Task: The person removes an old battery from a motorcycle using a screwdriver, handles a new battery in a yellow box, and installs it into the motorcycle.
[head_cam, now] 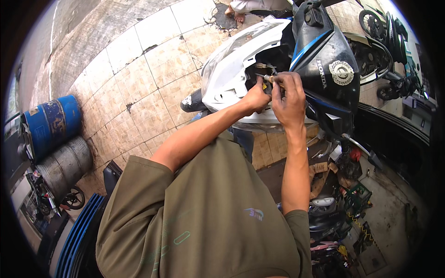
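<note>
A white front fairing (226, 76) of a Honda motor scooter lies before me, with a dark opening beside the black and blue upper cover (337, 59). Over that opening my right hand (288, 93) pinches a small metal-ended part with a yellowish band (269, 78); its exact kind is unclear. My left hand (258, 96) is close against it, thumb raised at the part, its other fingers partly hidden inside the opening. Whether the left hand also grips something cannot be told. Wiring with a connector (263, 65) shows in the opening.
A blue metal drum (52, 121) and a grey drum (66, 165) stand at the left. Cardboard (318, 177), a green crate (359, 194) and loose parts lie at the lower right. Another person's bare foot (239, 17) is beyond the fairing. More motorcycles (373, 22) stand at the upper right.
</note>
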A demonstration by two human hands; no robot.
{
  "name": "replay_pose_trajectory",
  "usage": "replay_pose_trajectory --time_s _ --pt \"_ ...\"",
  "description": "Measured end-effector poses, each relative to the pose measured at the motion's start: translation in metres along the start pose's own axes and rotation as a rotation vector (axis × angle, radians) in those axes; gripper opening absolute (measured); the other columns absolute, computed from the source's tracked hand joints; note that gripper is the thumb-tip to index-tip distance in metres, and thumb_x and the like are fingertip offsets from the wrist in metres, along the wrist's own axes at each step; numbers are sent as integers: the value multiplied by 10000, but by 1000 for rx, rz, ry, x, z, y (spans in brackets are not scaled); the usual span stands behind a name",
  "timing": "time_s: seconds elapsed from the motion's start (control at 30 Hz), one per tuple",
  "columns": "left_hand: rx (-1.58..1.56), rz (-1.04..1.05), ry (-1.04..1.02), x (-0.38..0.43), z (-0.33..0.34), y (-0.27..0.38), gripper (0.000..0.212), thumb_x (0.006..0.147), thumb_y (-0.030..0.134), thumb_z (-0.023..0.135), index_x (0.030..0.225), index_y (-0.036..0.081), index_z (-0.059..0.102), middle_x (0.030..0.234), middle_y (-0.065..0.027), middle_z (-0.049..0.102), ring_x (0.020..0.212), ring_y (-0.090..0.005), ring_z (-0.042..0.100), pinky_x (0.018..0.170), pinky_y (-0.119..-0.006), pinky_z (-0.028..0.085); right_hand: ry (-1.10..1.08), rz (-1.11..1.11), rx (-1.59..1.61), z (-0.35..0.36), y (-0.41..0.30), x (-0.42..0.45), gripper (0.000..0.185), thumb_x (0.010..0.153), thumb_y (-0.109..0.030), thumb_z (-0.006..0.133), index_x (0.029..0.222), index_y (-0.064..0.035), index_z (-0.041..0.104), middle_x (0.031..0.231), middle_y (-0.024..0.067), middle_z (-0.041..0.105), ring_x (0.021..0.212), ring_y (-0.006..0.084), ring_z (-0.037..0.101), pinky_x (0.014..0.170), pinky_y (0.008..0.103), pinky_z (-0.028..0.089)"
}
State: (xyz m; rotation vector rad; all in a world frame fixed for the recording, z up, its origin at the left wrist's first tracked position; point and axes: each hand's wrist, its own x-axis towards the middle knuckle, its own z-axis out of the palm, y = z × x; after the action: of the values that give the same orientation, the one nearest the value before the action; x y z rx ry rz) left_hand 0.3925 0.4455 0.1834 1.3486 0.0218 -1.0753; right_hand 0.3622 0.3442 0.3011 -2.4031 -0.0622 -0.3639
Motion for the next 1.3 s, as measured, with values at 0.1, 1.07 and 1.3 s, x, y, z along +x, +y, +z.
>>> replay_pose_trajectory --time_s 0.1,1.07,1.3 --pt "9 109 -16 7 1 -7 740 894 204 657 1497 30 266 725 -56 573 508 -131 499 412 -323 365 -64 -128 -40 0 -3 6 183 831 48 645 1003 -12 630 1040 153 617 935 349 651 808 421 545" --pt "66 -97 30 -14 -2 19 1022 864 196 622 1606 -36 -40 769 -92 619 561 -144 557 448 -305 422 -119 -133 -28 -7 4 29 160 851 40 653 995 -23 620 972 143 634 862 346 664 710 424 549" --pt "62 -96 26 -17 -2 22 1030 884 260 653 1606 -38 -18 769 -99 624 553 -150 552 455 -309 422 -1 -33 -90 1 5 30 154 880 -21 675 1028 -26 632 971 149 642 819 350 675 694 419 568"
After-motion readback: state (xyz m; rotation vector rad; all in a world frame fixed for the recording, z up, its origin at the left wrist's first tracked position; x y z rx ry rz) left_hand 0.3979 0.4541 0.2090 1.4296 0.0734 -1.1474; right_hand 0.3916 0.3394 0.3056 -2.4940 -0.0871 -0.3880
